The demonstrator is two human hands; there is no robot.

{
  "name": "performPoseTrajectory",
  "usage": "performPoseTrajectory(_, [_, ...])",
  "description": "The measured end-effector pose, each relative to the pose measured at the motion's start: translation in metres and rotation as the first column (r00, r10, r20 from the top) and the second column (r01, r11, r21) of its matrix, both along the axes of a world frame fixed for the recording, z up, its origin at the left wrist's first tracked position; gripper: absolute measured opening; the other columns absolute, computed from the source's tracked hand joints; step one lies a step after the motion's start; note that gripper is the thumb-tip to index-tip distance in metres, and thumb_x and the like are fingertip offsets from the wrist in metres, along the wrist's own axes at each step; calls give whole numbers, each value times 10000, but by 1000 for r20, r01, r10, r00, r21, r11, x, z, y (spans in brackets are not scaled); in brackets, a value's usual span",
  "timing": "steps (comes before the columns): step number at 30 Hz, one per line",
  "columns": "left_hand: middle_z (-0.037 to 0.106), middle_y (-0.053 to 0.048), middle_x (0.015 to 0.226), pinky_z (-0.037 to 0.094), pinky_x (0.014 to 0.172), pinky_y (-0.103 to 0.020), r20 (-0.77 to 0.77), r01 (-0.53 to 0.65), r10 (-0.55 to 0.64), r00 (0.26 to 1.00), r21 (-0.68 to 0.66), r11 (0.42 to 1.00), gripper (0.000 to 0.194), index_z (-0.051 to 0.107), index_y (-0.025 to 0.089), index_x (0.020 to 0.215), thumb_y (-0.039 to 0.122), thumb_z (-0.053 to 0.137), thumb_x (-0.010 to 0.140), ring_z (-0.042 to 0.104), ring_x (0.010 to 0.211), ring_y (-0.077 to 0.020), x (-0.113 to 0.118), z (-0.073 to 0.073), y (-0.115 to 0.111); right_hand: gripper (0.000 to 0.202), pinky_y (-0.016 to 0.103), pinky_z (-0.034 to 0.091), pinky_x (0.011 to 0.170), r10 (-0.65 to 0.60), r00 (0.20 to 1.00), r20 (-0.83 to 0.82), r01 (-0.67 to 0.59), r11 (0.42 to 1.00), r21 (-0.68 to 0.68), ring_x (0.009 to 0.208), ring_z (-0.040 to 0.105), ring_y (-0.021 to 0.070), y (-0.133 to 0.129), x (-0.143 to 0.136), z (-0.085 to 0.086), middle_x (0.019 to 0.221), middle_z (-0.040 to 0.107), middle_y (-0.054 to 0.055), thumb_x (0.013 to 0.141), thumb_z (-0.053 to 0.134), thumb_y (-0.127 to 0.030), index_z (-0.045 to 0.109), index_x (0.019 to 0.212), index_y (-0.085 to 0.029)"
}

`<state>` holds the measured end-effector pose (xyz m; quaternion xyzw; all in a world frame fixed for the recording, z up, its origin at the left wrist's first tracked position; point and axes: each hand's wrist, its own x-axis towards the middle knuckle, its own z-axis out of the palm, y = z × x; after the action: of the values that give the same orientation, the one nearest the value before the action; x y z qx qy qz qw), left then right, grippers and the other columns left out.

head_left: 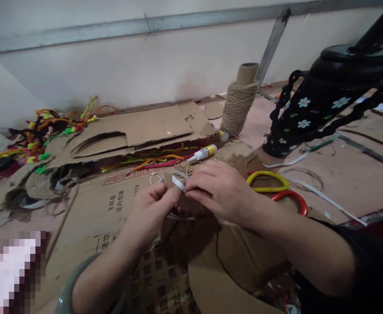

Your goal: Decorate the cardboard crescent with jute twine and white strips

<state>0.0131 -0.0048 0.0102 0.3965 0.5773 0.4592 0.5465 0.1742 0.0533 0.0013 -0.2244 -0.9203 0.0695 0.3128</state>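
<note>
A white strip (179, 183) is held near the middle of the bench (351, 179), above a printed cardboard sheet (113, 226). One part of it is pinched between the thumb and curled fingers of the left hand (154, 209); its near end is clamped by the closed fingers of the right hand (220, 187). What lies directly under the fingers is partly hidden. A grey-green bangle (75, 279) is worn on the left wrist.

Just beyond the right hand, a small glue bottle (207, 152) with a yellow label is seen lying on its side. Behind it, a spool of jute twine (239, 104) is stood upright. A yellow scissor handle (269, 190) and a red scissor handle (300, 198) are partly covered by the right forearm. A black daisy-patterned tumbler (309, 109) is placed farther right. At the far left, colourful fuzzy cords (44, 124) are heaped near a cardboard piece (158, 124) cut with a long curved opening.
</note>
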Motion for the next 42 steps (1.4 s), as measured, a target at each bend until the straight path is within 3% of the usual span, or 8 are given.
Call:
performPoseTrajectory(13, [582, -3, 586, 426, 528, -229, -76, 84, -83, 994, 7, 996, 251, 575, 151, 606, 366, 639, 719, 506, 538, -106, -6, -7, -1, 247, 277, 377, 698, -17, 998, 58, 17, 1000, 4, 722, 542, 145, 1, 0, 1, 759, 642, 39, 897, 452, -269, 623, 758, -157])
performPoseTrajectory(21, [562, 19, 521, 386, 472, -204, -22, -2, 2, 1000, -20, 1000, 218, 606, 145, 598, 339, 693, 645, 478, 476, -86, -1, -2, 0, 210, 284, 385, 740, -15, 1000, 22, 15, 1000, -16, 766, 566, 147, 4, 2, 0, 784, 656, 34, 893, 464, -248, 635, 800, -167])
performPoseTrajectory(28, [574, 13, 523, 384, 467, -201, 1, -7, 7, 1000, -24, 1000, 216, 626, 144, 600, 344, 696, 642, 484, 476, -84, -1, -1, 1, 218, 307, 381, 795, -8, 999, 48, 2, 993, 121, 775, 572, 158, 2, 2, -1, 782, 671, 31, 889, 471, -245, 652, 796, -168])
performPoseTrajectory(42, [546, 0, 577, 397, 524, -243, -110, 80, -84, 990, -37, 996, 271, 581, 143, 632, 399, 627, 710, 469, 540, -107, -3, -8, -2, 188, 299, 369, 715, -35, 996, 85, 13, 969, 246, 651, 496, 147, -3, -1, 0, 664, 594, 18, 827, 462, -163, 580, 681, -164])
